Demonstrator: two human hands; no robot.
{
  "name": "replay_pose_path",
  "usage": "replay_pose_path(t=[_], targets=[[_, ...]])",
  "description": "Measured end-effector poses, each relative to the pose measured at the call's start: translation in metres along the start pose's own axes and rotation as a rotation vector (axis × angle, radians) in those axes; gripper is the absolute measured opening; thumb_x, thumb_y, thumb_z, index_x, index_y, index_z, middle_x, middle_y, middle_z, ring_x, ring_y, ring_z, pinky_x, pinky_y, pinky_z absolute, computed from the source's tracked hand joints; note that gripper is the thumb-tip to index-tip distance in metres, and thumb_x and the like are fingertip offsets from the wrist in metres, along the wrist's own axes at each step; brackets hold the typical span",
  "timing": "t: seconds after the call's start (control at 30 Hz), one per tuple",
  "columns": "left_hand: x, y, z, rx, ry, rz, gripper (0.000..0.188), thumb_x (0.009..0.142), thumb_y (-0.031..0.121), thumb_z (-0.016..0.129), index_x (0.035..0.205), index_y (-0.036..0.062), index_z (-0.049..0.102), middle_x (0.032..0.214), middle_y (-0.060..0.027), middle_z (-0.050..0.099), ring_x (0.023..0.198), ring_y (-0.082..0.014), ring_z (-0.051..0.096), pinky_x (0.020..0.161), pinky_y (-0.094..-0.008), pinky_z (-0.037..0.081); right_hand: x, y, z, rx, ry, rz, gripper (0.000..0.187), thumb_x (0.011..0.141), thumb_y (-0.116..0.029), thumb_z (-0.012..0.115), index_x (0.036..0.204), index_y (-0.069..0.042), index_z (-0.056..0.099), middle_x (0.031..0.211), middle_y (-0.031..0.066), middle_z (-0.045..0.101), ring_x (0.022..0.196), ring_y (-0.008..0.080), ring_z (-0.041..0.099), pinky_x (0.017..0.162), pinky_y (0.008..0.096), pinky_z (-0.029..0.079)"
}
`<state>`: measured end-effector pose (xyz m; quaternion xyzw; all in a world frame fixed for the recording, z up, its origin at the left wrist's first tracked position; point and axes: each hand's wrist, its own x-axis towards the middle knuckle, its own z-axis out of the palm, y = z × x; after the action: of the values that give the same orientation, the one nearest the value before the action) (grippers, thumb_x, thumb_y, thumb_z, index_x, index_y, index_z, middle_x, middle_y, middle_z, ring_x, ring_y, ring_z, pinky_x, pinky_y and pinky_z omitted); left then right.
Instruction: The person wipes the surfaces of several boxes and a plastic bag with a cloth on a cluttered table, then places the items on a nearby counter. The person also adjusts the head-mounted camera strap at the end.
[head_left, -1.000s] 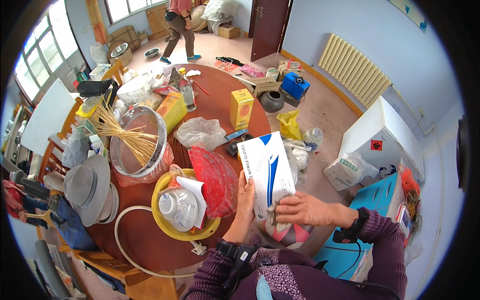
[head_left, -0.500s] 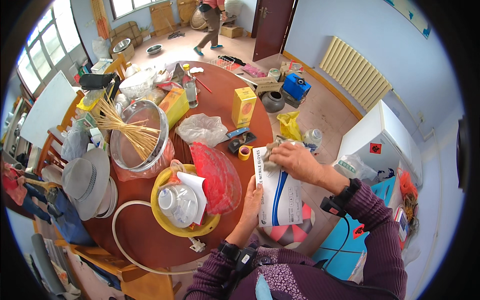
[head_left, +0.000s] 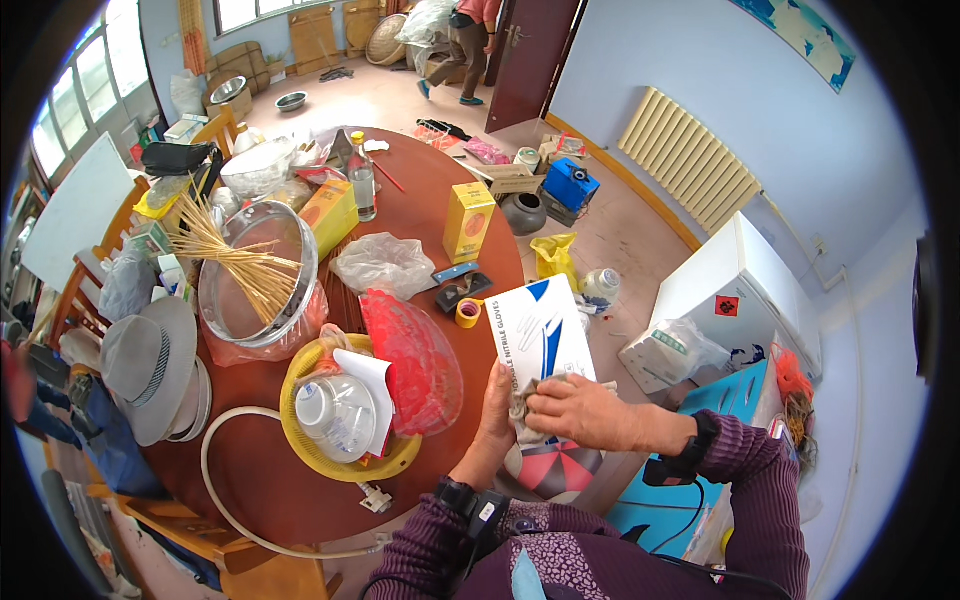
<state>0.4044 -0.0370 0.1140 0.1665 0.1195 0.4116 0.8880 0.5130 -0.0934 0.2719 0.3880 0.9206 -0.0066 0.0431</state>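
My left hand [head_left: 494, 408] grips the left edge of a white and blue glove box [head_left: 545, 325], which I hold tilted over the table's right edge. Against the lower part of its broad face, my right hand [head_left: 590, 412] presses a crumpled grey-beige cloth [head_left: 521, 408], with the fingers closed over it. The cloth and my right hand cover the bottom of the box. Just beyond the box, a roll of tape [head_left: 467, 314] with a yellow rim lies on the table.
On the round red-brown table [head_left: 250, 480] stand a yellow basket [head_left: 400, 462], a red plastic bag [head_left: 415, 365], a sieve with sticks [head_left: 212, 310], a glass bottle [head_left: 362, 185] and a yellow box [head_left: 467, 222]. A patterned stool [head_left: 555, 472] is below the box. Far off, a person [head_left: 465, 45] walks by the door.
My right hand has moved the cloth from the box's upper right down to its lower part. The far person has stepped nearer the door. The view has shifted slightly.
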Motion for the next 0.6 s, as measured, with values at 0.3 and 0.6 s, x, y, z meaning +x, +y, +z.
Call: replay_pose_path(t=[0.3,0.6], targets=[[0.001,0.019,0.012,-0.061,-0.025,0.066,0.059,0.093,0.043,0.047,0.135,0.0023,0.037,0.127,-0.0104,0.052,0.112,-0.0210,0.054,0.098,-0.0343,0.042,-0.028,-0.021,-0.018,-0.060,-0.072,0.004,0.024,0.080,-0.016,0.054,0.104,-0.014,0.051,0.110,-0.0001,0.053,0.113,0.0175,0.047,0.082,0.0312,0.041],[0.004,0.040,0.007,-0.011,0.089,0.153,0.053,0.089,0.032,0.059,0.131,0.0064,0.039,0.122,-0.0096,0.054,0.108,-0.0215,0.056,0.092,-0.0370,0.048,-0.052,-0.006,-0.049,0.051,0.070,0.165,0.034,0.075,-0.013,0.060,0.109,-0.014,0.056,0.117,0.0013,0.055,0.111,0.0203,0.050,0.085,0.0332,0.040]])
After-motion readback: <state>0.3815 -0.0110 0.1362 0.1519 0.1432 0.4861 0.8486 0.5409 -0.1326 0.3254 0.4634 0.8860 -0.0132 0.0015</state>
